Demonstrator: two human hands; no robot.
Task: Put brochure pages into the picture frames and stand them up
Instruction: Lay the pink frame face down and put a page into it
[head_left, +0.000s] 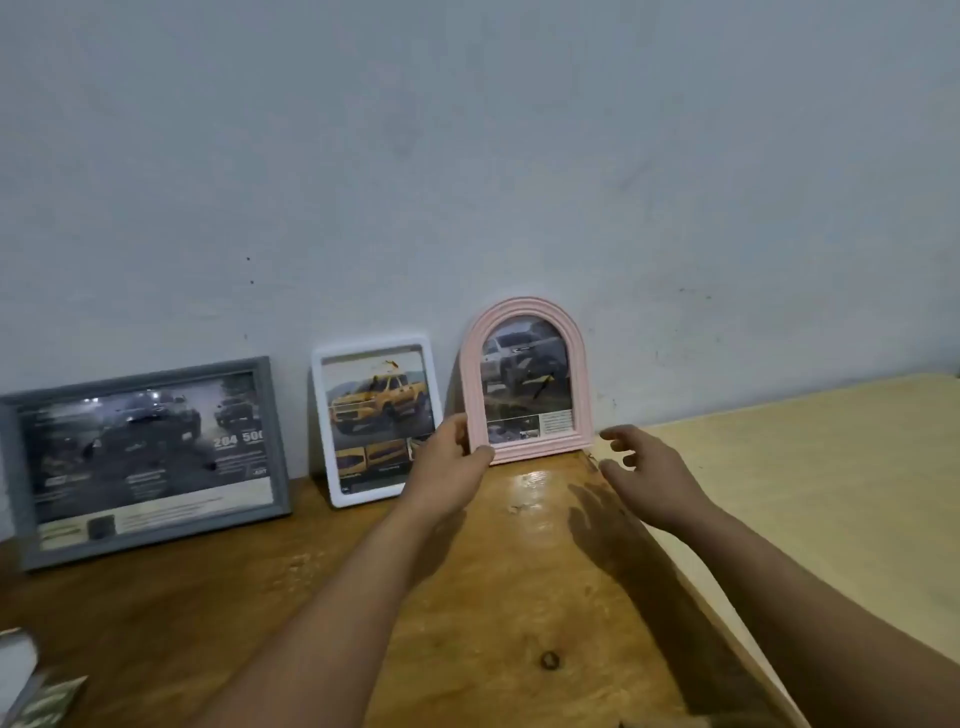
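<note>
The pink arched frame (526, 382) stood upright on the counter (519, 571) against the wall, its long axis vertical, directly between my hands. My left hand (451, 462) pinched its lower left edge; my right hand (644, 467) hovered open just beside its right corner, touching nothing.

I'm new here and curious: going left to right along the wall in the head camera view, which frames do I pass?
Grey frame → white frame → pink arched frame, whose lower left corner the left hand holds; the right hand hovers open just right of it.
</note>
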